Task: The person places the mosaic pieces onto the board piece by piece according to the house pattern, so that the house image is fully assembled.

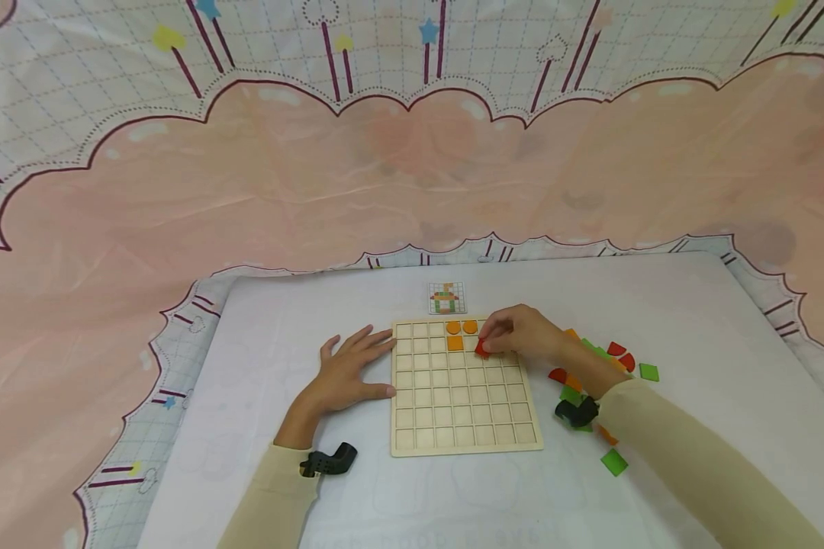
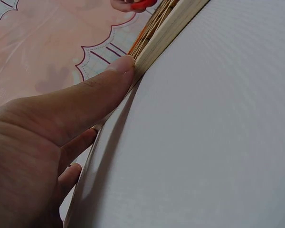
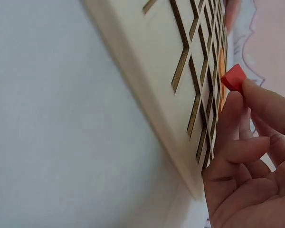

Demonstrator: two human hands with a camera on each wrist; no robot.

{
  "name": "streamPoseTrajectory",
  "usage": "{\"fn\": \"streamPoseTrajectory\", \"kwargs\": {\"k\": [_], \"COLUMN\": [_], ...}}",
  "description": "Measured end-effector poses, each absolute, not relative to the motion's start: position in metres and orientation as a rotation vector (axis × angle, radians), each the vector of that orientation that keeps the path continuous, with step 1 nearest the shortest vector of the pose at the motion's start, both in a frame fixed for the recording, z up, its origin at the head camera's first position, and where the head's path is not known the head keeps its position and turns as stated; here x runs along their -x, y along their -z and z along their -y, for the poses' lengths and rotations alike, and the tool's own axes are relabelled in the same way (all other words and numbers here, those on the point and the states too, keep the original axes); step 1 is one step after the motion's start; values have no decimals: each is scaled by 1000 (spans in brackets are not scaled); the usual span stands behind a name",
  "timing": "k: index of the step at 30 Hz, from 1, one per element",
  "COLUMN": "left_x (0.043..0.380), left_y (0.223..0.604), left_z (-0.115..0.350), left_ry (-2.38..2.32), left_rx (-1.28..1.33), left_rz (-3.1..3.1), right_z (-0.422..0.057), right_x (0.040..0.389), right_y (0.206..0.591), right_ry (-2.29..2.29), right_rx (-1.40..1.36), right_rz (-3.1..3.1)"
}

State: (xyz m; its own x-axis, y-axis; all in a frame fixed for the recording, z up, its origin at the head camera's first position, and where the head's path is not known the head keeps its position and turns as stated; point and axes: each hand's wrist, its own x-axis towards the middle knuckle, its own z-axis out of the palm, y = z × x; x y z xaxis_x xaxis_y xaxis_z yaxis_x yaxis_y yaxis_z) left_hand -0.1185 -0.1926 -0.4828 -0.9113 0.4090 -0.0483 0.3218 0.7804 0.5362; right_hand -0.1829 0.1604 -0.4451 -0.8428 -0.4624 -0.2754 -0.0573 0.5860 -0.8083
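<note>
A wooden grid board (image 1: 463, 438) with square cells lies on the white table. My left hand (image 1: 346, 374) is spread against its left edge, and in the left wrist view the thumb (image 2: 92, 97) touches the board's side. Over the upper right cells, my right hand (image 1: 525, 335) pinches a small red piece (image 3: 235, 77) between thumb and finger. The red piece's full outline is partly hidden by the fingers. Two orange round pieces (image 1: 453, 328) sit in the top row, and an orange square piece (image 1: 455, 343) lies in the cell below the left one.
A small picture card (image 1: 446, 298) with a coloured block pattern lies beyond the board's far edge. Right of the board are scattered red, orange and green pieces, including a green square (image 1: 614, 462) and a red piece (image 1: 616, 348); the right forearm partly covers them.
</note>
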Motion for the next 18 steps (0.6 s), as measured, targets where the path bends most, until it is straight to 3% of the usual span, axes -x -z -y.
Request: {"fn": "streamPoseTrajectory", "kwargs": {"k": [18], "left_x": [118], "left_y": [483], "left_z": [193], "left_ry": [-805], "left_rx": [-581], "left_rz": [-2813], "right_z": [-137], "right_x": [177], "right_y": [452], "right_ry": [1022], "right_rx": [549], "right_rz": [-2430]}}
